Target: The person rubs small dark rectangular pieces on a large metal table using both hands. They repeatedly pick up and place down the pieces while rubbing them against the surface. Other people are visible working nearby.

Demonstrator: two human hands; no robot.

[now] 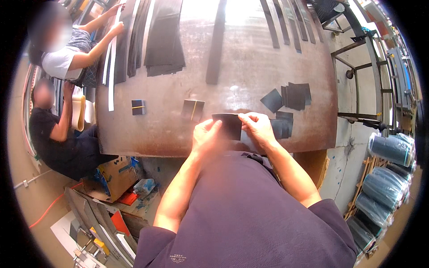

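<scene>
Between my two hands, over the near edge of the table, is a dark rectangular sheet piece point(230, 127). My left hand point(205, 136) pinches its left side with thumb and fingers. At its upper right corner, my right hand point(257, 127) grips it between thumb and fingertips. Just beyond my left hand lies a dark stack bound with a yellow band point(193, 110). Farther left is a smaller banded stack point(138, 107). Loose dark pieces point(296, 96) overlap to the right, and more dark pieces point(283, 125) lie beside my right hand.
Long dark strips point(216, 44) and wide dark sheets point(164, 49) cover parts of the brown table point(250, 94). Two people are at the left; one handles a long white strip point(111, 76). A metal rack point(380, 85) and wrapped rolls point(380, 187) stand right. A cardboard box point(117, 176) sits lower left.
</scene>
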